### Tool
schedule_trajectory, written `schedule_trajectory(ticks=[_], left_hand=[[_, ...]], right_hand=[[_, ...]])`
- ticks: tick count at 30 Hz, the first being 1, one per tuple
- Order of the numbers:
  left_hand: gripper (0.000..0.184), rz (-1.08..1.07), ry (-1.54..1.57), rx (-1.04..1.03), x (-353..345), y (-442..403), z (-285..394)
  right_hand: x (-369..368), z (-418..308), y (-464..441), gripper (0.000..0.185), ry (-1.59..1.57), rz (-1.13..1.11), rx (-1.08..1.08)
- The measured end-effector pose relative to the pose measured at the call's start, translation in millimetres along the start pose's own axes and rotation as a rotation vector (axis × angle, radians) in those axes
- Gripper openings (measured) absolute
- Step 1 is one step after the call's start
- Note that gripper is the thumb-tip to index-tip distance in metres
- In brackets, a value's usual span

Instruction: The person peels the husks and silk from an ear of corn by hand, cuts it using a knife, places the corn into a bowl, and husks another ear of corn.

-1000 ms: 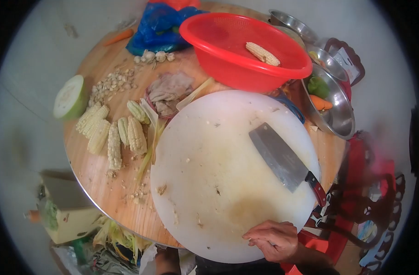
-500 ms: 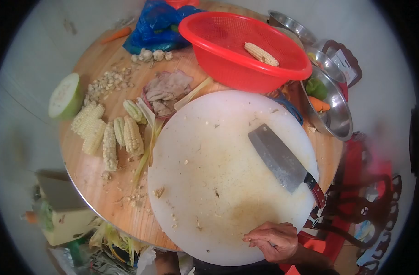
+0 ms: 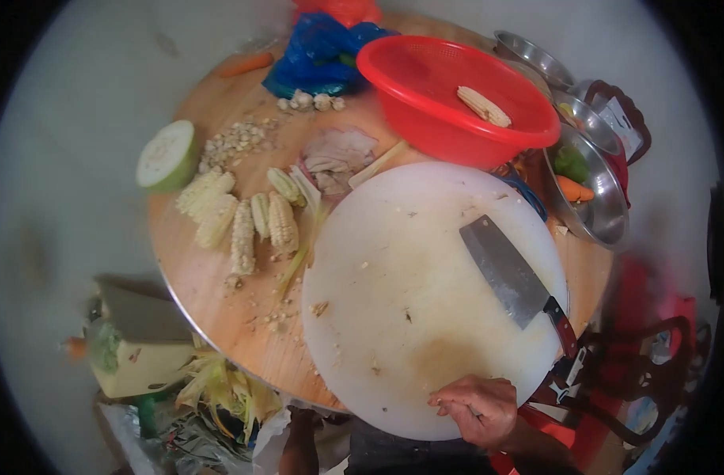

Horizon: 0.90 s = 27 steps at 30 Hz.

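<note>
Near the front edge of the round white cutting board (image 3: 378,317), my right hand (image 3: 479,408) is closed, fingertips pressed together; anything between them is too small to make out. A cleaver (image 3: 506,273) with a dark red handle lies on the board's right side, untouched, above my hand. Brown scraps dot the board. To its left on the wooden table (image 3: 212,301) are several corn cobs (image 3: 283,223), husk strips and loose garlic cloves (image 3: 239,142). My left hand does not show; brown skin at the bottom edge may be part of a limb.
A red colander (image 3: 457,131) holding one corn cob (image 3: 484,106) stands behind the board. Metal bowls (image 3: 607,210) are at the right, one with carrots and a green pepper. Cut gourd (image 3: 168,155), crumpled cloth (image 3: 338,158), blue bag (image 3: 318,59) and box (image 3: 144,360) lie leftward.
The camera view has shifted, so the table and its contents sit further right in the picture. My right hand keeps its closed pose near the board's front edge. The cleaver has not moved on the board.
</note>
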<state>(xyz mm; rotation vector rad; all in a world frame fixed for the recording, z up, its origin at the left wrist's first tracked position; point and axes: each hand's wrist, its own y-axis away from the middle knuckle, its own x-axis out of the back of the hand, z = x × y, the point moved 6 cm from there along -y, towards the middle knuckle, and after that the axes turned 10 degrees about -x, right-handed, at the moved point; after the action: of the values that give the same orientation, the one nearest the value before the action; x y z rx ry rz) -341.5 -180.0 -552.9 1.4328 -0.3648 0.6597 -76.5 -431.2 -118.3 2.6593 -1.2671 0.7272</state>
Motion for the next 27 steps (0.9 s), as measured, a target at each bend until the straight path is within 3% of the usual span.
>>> schedule_trajectory(ticks=[4, 6, 7, 9, 12, 16, 17, 18, 20, 21, 23, 26, 27], left_hand=[[0.040, 0.120, 0.020, -0.084, -13, 15, 3], [0.039, 0.491, 0.168, -0.319, -1, 49, 5], [0.039, 0.500, 0.159, -0.299, 3, 69, 6], [0.041, 0.648, 0.809, -0.148, 43, 134, 5], [0.046, 0.546, 0.893, -0.036, 79, 222, 0], [0.050, 0.605, 0.951, 0.013, 165, 354, 23], [0.050, 0.616, 0.944, 0.017, 184, 373, 23], [0.049, 0.618, 0.896, -0.008, 203, 390, 24], [0.047, 0.683, 0.782, -0.153, 247, 410, 38], [0.046, 0.743, 0.711, -0.273, 273, 418, 48], [0.044, 0.679, 0.595, -0.354, 321, 429, 73], [0.041, 0.613, 0.426, -0.363, 360, 429, 78], [0.040, 0.606, 0.402, -0.460, 373, 429, 83]], right_hand=[[-7, -11, 13, 0.015, -0.049, 0.009, 0.047], [-12, -15, 19, 0.018, -0.101, -0.004, 0.001], [-15, -18, 23, 0.018, -0.115, -0.008, 0.020], [-24, -23, 31, 0.018, -0.135, 0.010, 0.068], [-40, -28, 42, 0.015, -0.170, -0.109, 0.131], [-53, -35, 49, 0.015, -0.100, -0.136, 0.199], [-61, -30, 51, 0.032, -0.057, -0.259, 0.096], [-62, -34, 49, 0.032, -0.062, -0.256, 0.108], [-57, -52, 43, 0.061, 0.004, -0.141, 0.331], [-55, -52, 39, 0.061, 0.003, -0.144, 0.339], [-62, -54, 30, 0.086, -0.021, -0.270, 0.366], [-65, -55, 19, 0.097, 0.088, -0.304, 0.421], [-67, -59, 19, 0.097, 0.070, -0.370, 0.398]])
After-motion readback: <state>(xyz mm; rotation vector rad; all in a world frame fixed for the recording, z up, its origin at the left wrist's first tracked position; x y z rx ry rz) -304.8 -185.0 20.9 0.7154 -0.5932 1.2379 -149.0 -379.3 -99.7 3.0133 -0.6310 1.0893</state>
